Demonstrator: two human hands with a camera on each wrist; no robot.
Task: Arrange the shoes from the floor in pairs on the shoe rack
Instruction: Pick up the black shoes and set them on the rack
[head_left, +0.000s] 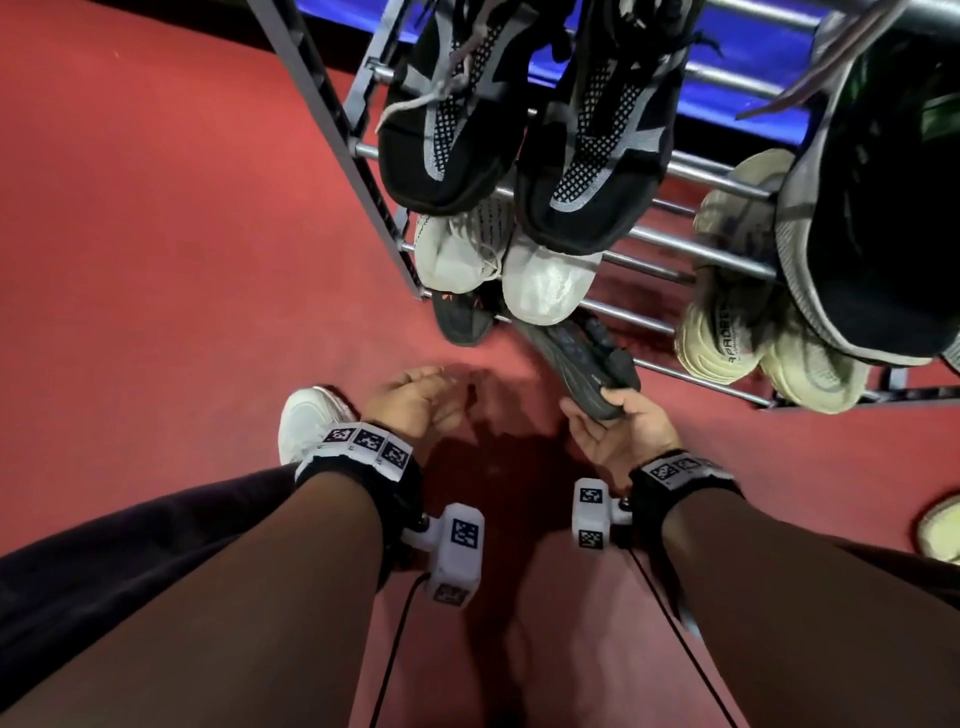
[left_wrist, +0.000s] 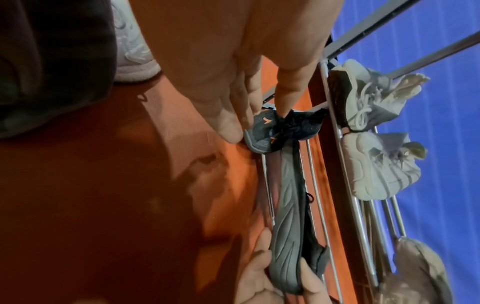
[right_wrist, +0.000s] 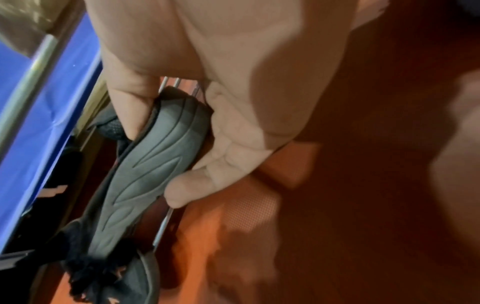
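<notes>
My right hand (head_left: 602, 410) grips the heel of a dark shoe with a grey ribbed sole (head_left: 582, 353). The shoe lies on its side at the bottom tier of the metal shoe rack (head_left: 717, 254), toe pointing into it. In the right wrist view my thumb (right_wrist: 130, 109) is inside the heel and my fingers (right_wrist: 189, 189) wrap the dark shoe's sole (right_wrist: 153, 168). Its partner, a dark shoe with orange marks (head_left: 462, 317), sits on the bottom tier at the left. My left hand (head_left: 436, 395) hovers open just in front of it, holding nothing.
The upper tier holds a black-and-grey knit pair (head_left: 519, 130), with a white pair (head_left: 509, 265) below and a cream pair (head_left: 753, 338) at the right. A big dark shoe (head_left: 872, 223) sits at the top right. A pale shoe (head_left: 943, 527) lies on the red floor, right edge.
</notes>
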